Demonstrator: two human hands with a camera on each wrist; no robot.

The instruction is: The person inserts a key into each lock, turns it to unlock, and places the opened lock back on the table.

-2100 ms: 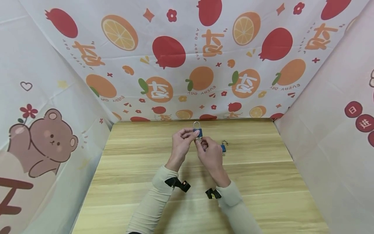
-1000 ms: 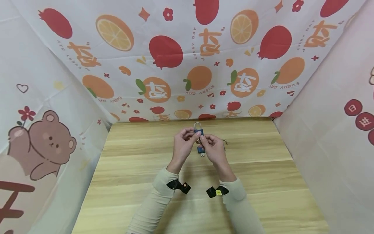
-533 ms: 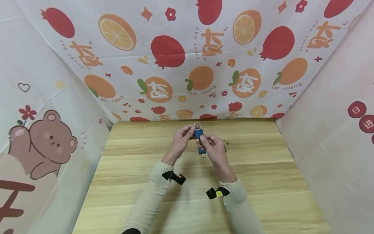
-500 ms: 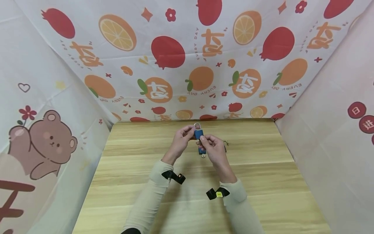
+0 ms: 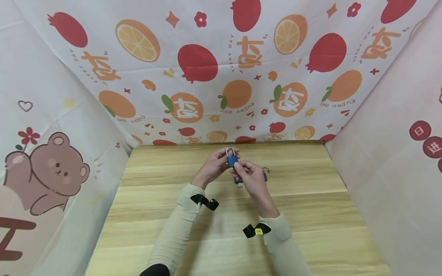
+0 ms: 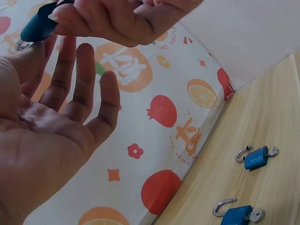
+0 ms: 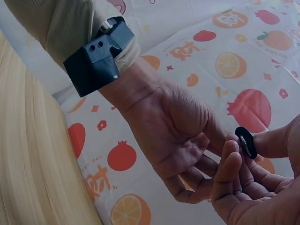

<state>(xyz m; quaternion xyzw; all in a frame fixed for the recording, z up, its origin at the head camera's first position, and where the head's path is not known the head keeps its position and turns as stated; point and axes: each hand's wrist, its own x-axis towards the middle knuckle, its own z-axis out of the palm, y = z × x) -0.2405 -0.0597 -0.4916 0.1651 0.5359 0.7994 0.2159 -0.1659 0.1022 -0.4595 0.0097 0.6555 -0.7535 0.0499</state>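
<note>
A blue padlock [image 5: 232, 160] with a silver shackle is held up above the table, shackle uppermost. My right hand [image 5: 253, 179] pinches its lower end between thumb and fingers, which hide whatever is at the bottom. My left hand [image 5: 214, 167] is at the shackle, its thumb meeting the metal in the left wrist view and its other fingers spread loosely. On the table below lie two more blue padlocks, one nearer [image 6: 236, 215] and one farther right [image 6: 256, 159]. Both have their shackles swung out and a key in the bottom.
The wooden table [image 5: 155, 214] runs back to a fruit-print cloth wall [image 5: 207, 30]. Plain cloth sides with printed figures stand at left and right. A black camera mount [image 5: 205, 201] sits on the left wrist, another [image 5: 257, 230] on the right.
My left thumb has left the padlock's body, and that hand has shifted to the shackle. My right hand keeps hold of the lower end. The padlock has dropped slightly and moved left.
</note>
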